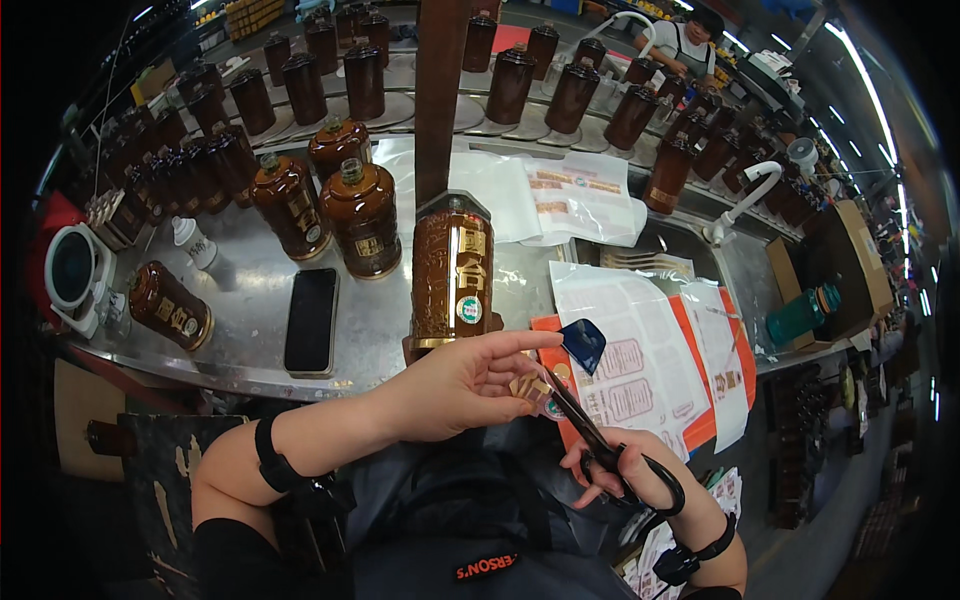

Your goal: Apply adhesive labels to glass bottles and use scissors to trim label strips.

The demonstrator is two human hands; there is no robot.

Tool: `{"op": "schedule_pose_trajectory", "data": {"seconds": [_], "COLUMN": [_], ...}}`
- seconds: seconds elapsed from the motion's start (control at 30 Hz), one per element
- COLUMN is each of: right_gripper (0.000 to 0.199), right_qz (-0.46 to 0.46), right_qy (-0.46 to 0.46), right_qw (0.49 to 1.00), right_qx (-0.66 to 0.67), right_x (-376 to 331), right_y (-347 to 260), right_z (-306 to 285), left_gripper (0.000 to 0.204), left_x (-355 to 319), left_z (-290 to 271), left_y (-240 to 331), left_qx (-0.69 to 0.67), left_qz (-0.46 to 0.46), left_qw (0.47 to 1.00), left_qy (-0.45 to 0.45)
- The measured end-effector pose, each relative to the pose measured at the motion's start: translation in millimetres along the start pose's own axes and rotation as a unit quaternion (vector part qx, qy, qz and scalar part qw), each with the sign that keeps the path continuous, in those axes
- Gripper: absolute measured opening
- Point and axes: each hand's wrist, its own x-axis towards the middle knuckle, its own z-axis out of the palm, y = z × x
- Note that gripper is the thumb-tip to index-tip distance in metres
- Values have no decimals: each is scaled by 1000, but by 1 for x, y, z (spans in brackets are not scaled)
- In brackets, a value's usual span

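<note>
My left hand pinches a small gold-and-pink decal piece between thumb and fingers, its index finger stretched out to the right. A dark blue flat piece is at that fingertip; whether it touches the finger I cannot tell. In my right hand is a pair of black-handled scissors, with the handle loops around the fingers. Their blades point up and left, right beside the decal piece. Just beyond my left hand stands a brown bottle with gold lettering and a small round sticker.
Printed decal sheets lie at right over an orange sheet. A phone, brown glass bottles and a white squeeze bottle are at left. Behind runs a conveyor of bottles; a person sits beyond.
</note>
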Motion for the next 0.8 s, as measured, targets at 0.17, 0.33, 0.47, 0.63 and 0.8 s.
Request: {"op": "schedule_pose_trajectory", "data": {"seconds": [0.17, 0.33, 0.47, 0.63, 0.8], "right_gripper": [66, 61, 58, 56, 54], "right_qz": [11, 27, 19, 14, 27], "right_qy": [11, 16, 19, 21, 23], "right_qw": [1000, 999, 997, 997, 998], "right_qx": [-23, -38, -68, -71, -60], "right_x": [-1, -2, -4, -4, -4], "right_y": [1, -3, -3, 1, -1], "right_z": [-3, -4, -6, -7, -7], "left_gripper": [66, 67, 65, 60, 61], "left_x": [1, 2, 3, 3, 5], "left_z": [-3, -5, -6, -6, -7], "left_y": [-1, 1, 5, 4, 4], "left_qx": [44, 46, 56, 43, 46], "left_qz": [-8, -16, -35, -34, -40], "left_qw": [999, 998, 997, 998, 998], "left_qy": [-16, -30, -26, -27, -32]}}
